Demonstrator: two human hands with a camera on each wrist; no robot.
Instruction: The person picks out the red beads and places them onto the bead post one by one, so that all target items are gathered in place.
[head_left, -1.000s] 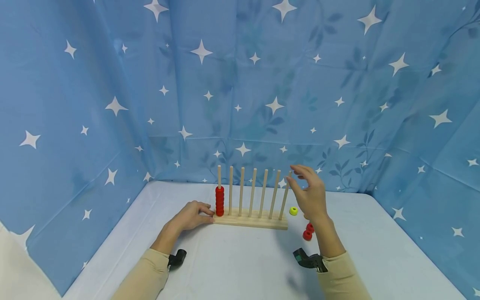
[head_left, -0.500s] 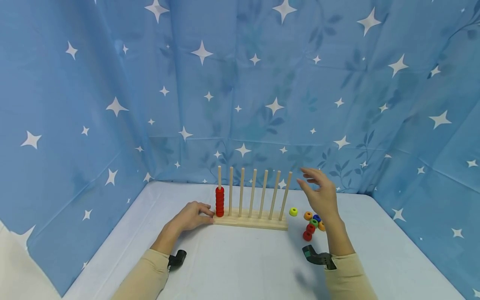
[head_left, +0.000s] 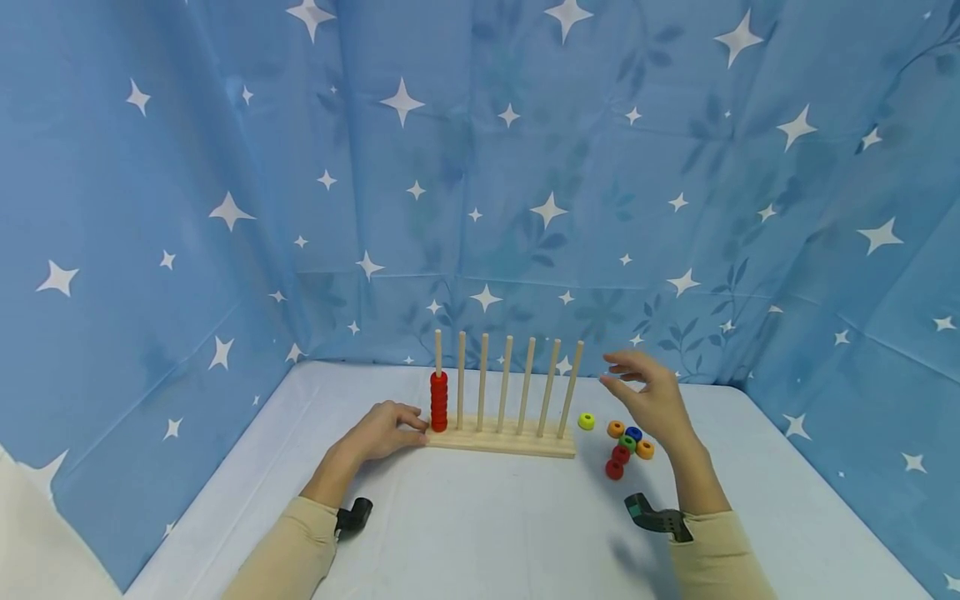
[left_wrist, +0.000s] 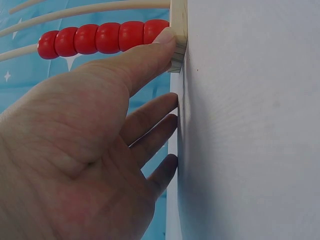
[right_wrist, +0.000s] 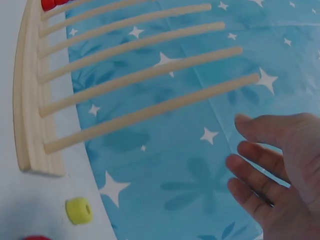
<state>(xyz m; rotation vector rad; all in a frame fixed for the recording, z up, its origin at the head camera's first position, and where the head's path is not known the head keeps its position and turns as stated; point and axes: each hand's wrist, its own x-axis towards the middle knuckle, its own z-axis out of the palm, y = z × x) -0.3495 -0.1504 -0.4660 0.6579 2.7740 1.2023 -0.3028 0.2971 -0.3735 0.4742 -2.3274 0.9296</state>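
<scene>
A wooden peg rack (head_left: pixel 495 442) stands on the table, its upright rods in a row along the base. Stacked on the leftmost rod are several red beads (head_left: pixel 439 402). My left hand (head_left: pixel 384 432) holds the left end of the base; in the left wrist view the thumb (left_wrist: pixel 150 57) lies against that end, and the other fingertips reach the tabletop. Raised in the air right of the last rod, my right hand (head_left: pixel 656 400) holds nothing, fingers loosely bent and thumb apart. The right wrist view shows the same empty hand (right_wrist: pixel 285 165) beyond the rod tips.
A yellow bead (head_left: pixel 587 421) lies just off the rack's right end. Farther right is a loose cluster with a red bead (head_left: pixel 615 470), a green bead (head_left: pixel 628 443), a blue bead (head_left: pixel 634 433) and an orange bead (head_left: pixel 645 450). A blue star-patterned curtain (head_left: pixel 480 167) surrounds the table.
My right hand has moved right and slightly down, away from the last rod, uncovering the loose beads. The left hand and the rack have stayed put.
</scene>
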